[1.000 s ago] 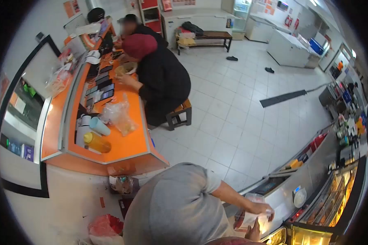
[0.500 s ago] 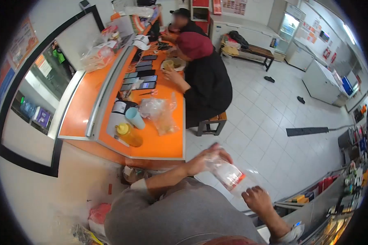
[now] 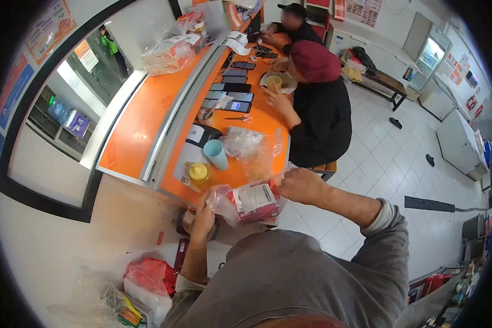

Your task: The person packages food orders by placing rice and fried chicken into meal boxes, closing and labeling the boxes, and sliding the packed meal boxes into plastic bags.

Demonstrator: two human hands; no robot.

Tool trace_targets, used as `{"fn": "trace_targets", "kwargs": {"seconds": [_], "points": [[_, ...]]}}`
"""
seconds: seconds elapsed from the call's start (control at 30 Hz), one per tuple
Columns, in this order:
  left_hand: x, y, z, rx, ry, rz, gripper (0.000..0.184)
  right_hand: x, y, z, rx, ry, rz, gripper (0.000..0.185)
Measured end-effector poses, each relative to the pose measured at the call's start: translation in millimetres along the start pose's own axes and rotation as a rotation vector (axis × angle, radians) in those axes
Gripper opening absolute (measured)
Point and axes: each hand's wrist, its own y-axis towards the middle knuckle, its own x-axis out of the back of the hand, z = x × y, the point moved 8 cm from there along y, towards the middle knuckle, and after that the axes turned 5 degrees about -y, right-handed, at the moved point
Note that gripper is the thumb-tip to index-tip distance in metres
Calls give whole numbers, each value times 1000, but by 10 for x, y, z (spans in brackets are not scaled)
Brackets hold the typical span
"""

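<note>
1. The clear plastic bag (image 3: 220, 203) hangs between the two hands, in front of the person's chest and by the near edge of the orange counter (image 3: 265, 116). Whether its underside touches that edge, I cannot tell.

2. Its long axis runs crosswise, from the left hand (image 3: 203, 216) to the right hand (image 3: 303, 187), with the right end slightly farther from the body.

3. The right hand is curled into a fist, knuckles up, its fingers closed on the bag's far right corner. The fingertips themselves are tucked out of sight.

4. The left hand stands more upright at the other end, its fingers seemingly pinched on loose film; the plastic partly hides the exact hold.

5. The red contents (image 3: 264, 213) lie nearer the right hand, just beside its knuckles. A stretch of slack film separates them from the left fingers. The white label (image 3: 255, 198) faces up, between both hands.

6. Beyond the left hand, the yellow bottle (image 3: 199, 174) stands near the bag's left end, with the blue cup (image 3: 217, 154) just past it. A second plastic bag (image 3: 246, 143) lies crumpled on the counter, straight beyond the held one.
</note>
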Motion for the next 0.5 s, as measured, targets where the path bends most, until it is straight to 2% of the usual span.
{"fn": "trace_targets", "kwargs": {"seconds": [0.03, 0.07, 0.17, 0.23, 0.27, 0.3, 0.33, 0.37, 0.4, 0.47, 0.5], "points": [[55, -15, -65, -54, 122, -14, 35, 64, 101, -26, 26, 15, -41, 11], [97, -36, -110, -107, 242, -24, 34, 70, 141, -61, 42, 69, 49, 10], [432, -208, 169, -181, 404, -133, 45, 636, 65, -233, 199, 306, -422, 21], [735, -502, 817, -203, 377, -187, 59, 404, -189, -574, 23, 414, -536, 32], [667, -507, 817, -271, 484, -103, 66, 198, -346, -704, -73, 473, -596, 38], [599, -521, 818, -346, 582, -24, 74, -139, -407, -750, -174, 471, -480, 44], [221, -548, 631, -481, 789, 169, 82, -500, -480, -769, -277, 469, -364, 51], [-98, -456, 318, -471, 911, 177, 80, -802, -541, -760, -380, 468, -245, 58], [-428, -366, 114, -457, 1032, 188, 78, -948, -574, -603, -362, 553, -249, 63], [-375, -239, 979, -127, 842, 67, 71, -1119, -494, -266, -326, 734, -270, 75], [-264, -217, 1322, 36, 752, 3, 68, -888, -299, -220, -306, 885, -245, 81]]}}
